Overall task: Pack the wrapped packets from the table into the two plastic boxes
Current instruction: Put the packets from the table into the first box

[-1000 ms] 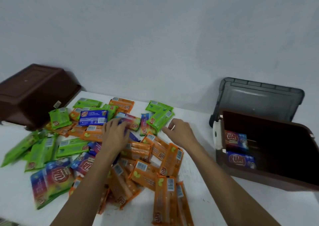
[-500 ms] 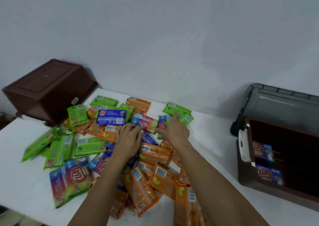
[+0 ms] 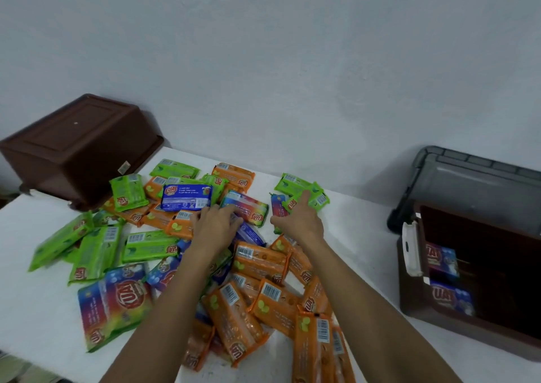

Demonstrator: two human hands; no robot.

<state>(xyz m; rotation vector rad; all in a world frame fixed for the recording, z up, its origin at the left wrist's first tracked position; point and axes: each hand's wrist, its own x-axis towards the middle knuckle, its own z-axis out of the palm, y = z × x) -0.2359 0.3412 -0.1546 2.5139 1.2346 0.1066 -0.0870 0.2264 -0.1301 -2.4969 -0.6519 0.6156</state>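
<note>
Orange packets [image 3: 263,303] heap nearest you at 6 o'clock. Mid-pile, your left hand [image 3: 215,226] bends over a blue packet [image 3: 250,233], grip unclear; your right hand [image 3: 298,221] lays straight fingers [image 3: 305,197] on a green packet [image 3: 320,199]. Open box [image 3: 409,303] at 3 o'clock; upturned box [image 3: 79,145] at 10.

Bench [image 3: 35,309] white. Packets: green packets [image 3: 96,254]; orange packets [image 3: 260,261] with white barcode labels and pale green spots; one blue packet [image 3: 186,197] with a red-and-white logo; one large gradient packet [image 3: 114,303] running blue, red, yellow, green. Left box [image 3: 79,148] and right box [image 3: 424,321] dark brown; lid [image 3: 480,183] grey; latch [image 3: 411,251] white.
</note>
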